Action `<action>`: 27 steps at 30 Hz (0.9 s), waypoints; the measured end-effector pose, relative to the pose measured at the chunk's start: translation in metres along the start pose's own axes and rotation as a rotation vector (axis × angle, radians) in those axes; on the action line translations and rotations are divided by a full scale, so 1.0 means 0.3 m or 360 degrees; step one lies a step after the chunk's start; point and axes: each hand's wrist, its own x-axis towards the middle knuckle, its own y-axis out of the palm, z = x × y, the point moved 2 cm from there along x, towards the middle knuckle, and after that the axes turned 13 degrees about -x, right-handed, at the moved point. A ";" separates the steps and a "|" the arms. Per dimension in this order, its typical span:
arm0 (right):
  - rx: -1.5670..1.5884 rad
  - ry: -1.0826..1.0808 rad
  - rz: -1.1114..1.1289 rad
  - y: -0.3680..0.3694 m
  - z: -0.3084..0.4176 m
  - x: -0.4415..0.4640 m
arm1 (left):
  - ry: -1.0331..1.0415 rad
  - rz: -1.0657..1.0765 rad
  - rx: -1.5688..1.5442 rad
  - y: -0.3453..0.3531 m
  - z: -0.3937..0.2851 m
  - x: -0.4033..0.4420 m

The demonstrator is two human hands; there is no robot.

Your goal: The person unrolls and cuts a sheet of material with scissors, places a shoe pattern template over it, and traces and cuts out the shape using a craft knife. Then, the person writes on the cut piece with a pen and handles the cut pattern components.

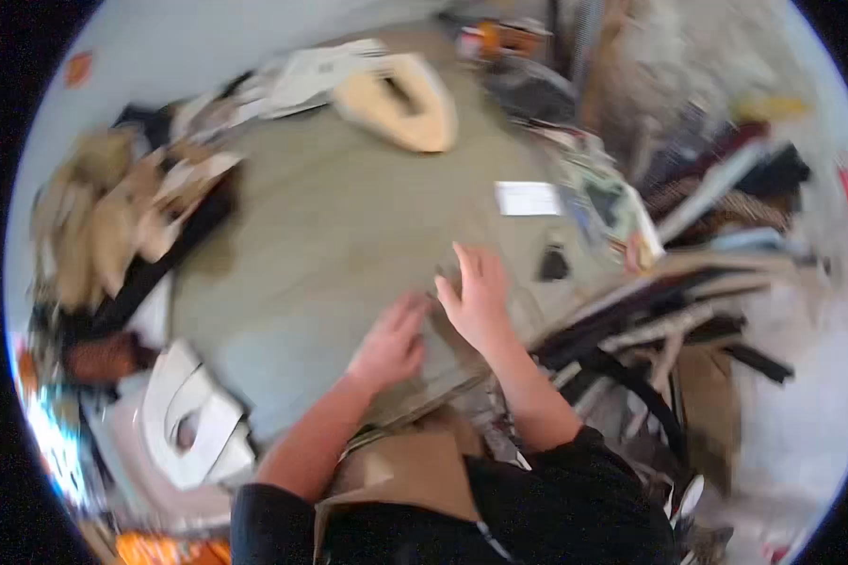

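My left hand [391, 344] is over the near part of the green-grey work surface [311, 217], its fingers smeared by motion. Just right of it is my right hand [478, 297], with thumb and fingers apart and nothing visible in them. A small dark spot shows between the two hands, too blurred to name. Right of my right hand lies a small black object [554, 264], its kind unclear. Beyond that is a white paper slip [528, 199]. At the far edge sits a cream rounded piece [433, 118] with a dark slot.
Tan and brown pieces [104, 217] are heaped at the left edge. White cut-out shapes [193, 424] lie at the near left. Dark strips [622, 311] are piled along the right side. A brown sheet [405, 476] is in front of my body.
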 end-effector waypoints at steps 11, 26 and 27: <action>0.0872 -0.1259 0.0851 0.000 1.106 -0.364 | -0.0741 -0.1446 0.0212 -0.554 -0.179 -1.251; 0.0469 -0.1841 0.1069 0.311 1.630 -0.568 | -0.1214 -0.2618 -0.0087 -0.688 -0.095 -1.760; 0.0537 -0.1863 0.1029 0.319 1.626 -0.572 | -0.1148 -0.2675 0.0027 -0.680 -0.075 -1.752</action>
